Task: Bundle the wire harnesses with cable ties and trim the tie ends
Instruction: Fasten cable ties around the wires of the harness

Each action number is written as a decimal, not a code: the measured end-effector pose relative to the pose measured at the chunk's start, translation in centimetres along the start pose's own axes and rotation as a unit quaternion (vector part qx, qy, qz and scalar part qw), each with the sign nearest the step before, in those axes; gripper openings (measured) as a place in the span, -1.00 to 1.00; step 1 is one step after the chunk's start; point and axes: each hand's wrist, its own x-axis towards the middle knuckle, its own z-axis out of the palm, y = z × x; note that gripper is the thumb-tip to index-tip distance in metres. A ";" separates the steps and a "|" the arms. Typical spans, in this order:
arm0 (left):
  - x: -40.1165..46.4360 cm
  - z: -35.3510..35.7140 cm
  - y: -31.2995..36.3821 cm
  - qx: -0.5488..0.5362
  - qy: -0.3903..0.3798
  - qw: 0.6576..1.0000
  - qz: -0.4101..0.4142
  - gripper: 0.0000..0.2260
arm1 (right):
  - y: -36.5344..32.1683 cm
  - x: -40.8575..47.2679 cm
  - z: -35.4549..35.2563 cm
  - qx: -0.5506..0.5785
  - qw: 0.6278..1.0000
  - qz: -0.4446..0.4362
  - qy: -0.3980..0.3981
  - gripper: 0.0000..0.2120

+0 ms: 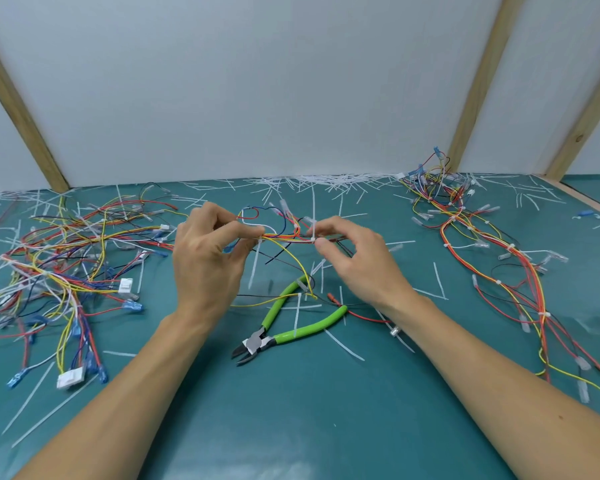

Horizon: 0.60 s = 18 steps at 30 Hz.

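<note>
Mid-tying, by the look of it; held above the teal mat (326, 427), centre of view, a wire harness (284, 237) stretched between both hands; left hand (205, 258) pinching the bundle at 9 o'clock beside one cable tie (255, 268) with its tail dangling; right hand (354, 258) pinching a second tie (313, 237) at 3 o'clock; green-handled cutters (284, 323) lying at 6 o'clock, untouched; next, probably: cinch tight, then reach down for the cutters and snip both tails.
</note>
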 end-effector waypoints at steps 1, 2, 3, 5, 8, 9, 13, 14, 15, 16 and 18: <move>0.0 0.0 -0.2 -0.002 -0.003 1.000 -0.007 -0.90 | 0.1 0.1 0.0 0.008 1.000 0.001 -0.019 -0.92; 0.0 -0.1 -0.4 -0.003 -0.009 1.000 -0.016 -0.92 | 0.1 0.1 -0.1 0.008 0.999 0.004 -0.033 -0.93; 0.0 -0.1 -0.5 -0.004 -0.015 1.000 -0.026 -0.93 | 0.2 0.1 0.0 0.004 0.999 0.008 -0.040 -0.93; 0.0 -0.1 -0.6 -0.010 -0.034 0.998 -0.049 -0.93 | 0.3 0.0 0.2 0.007 1.000 0.012 -0.022 -0.93; 0.0 0.0 -0.6 -0.053 -0.074 0.992 -0.087 -0.89 | 0.3 -0.1 0.5 0.008 0.999 -0.005 0.052 -0.91; 0.0 0.0 -0.5 -0.072 -0.084 0.989 -0.096 -0.88 | 0.3 -0.1 0.5 -0.003 0.997 -0.017 0.071 -0.90; 0.5 -0.2 0.0 -0.111 -0.074 0.984 -0.119 -0.74 | 0.4 0.0 0.0 -0.080 0.988 -0.069 0.114 -0.88; 0.6 -0.4 0.2 -0.121 -0.044 0.983 -0.130 -0.73 | 0.3 0.0 -0.1 -0.098 0.985 -0.081 0.119 -0.88; 0.7 -0.6 0.4 -0.127 -0.007 0.982 -0.138 -0.75 | 0.3 0.0 -0.1 -0.115 0.981 -0.093 0.124 -0.89; 0.7 -0.7 0.5 -0.127 0.028 0.982 -0.139 -0.77 | 0.3 0.0 -0.1 -0.133 0.977 -0.104 0.129 -0.89; 0.5 -0.9 1.1 -0.114 0.061 0.986 -0.108 -0.78 | 0.1 -0.1 -0.1 -0.166 0.968 -0.125 0.140 -0.89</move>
